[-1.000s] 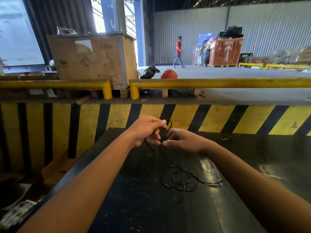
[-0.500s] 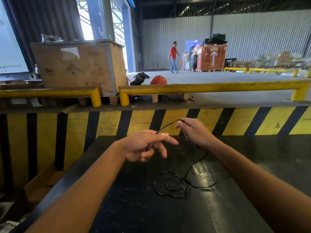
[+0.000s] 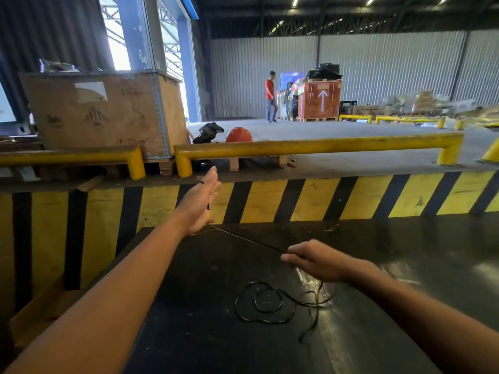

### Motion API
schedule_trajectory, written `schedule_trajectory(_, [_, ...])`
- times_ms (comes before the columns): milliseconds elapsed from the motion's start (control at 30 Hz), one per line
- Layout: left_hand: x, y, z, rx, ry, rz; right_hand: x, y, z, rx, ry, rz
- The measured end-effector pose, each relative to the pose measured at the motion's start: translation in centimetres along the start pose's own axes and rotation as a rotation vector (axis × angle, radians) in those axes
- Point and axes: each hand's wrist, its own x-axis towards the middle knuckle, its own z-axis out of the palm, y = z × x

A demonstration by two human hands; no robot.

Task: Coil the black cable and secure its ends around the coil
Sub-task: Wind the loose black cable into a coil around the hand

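A thin black cable (image 3: pixel 248 240) runs taut between my two hands above the dark table (image 3: pixel 189 319). My left hand (image 3: pixel 201 203) is raised with its fingers straight and pointing up. The cable passes over its upper edge and down behind the palm, so the hand carries it. Lower and to the right, my right hand (image 3: pixel 310 259) pinches the cable in its fingertips, palm down. From there the rest of the cable drops to a loose tangle of loops (image 3: pixel 270 303) lying on the table below my right wrist.
Behind the table's far edge stands a yellow-and-black striped wall (image 3: pixel 310 198), topped by yellow guard rails (image 3: pixel 310 145). A large cardboard crate (image 3: pixel 100 114) sits at back left. A person in a red shirt (image 3: pixel 270 97) walks far off on the warehouse floor.
My left hand has opened flat and risen to the left, with the cable over it. My right hand has dropped toward the table and pulled the cable taut. The view has tilted up.
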Motion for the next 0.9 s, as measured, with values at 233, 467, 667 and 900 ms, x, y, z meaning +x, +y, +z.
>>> schedule_trajectory(233, [-1.4,-3.1,-1.1,0.353,-0.471,-0.571,-0.6,4.3,-9.0,-0.152,0.285,0.047])
schedule_trajectory(467, [-4.8,-1.7,6.0,-0.148,-1.119,-0.473,1.0,5.0,-6.6,-0.083,0.378,0.3])
schedule_trajectory(667, [-2.9,1.0,9.3,-0.527,-0.42,-0.022,-0.4,-0.6,5.6,-0.116,0.003,0.11])
schedule_trajectory(900, [0.0,-3.6,3.0,0.564,-0.158,-0.052,-2.1,3.4,-1.1,-0.122,-0.124,0.214])
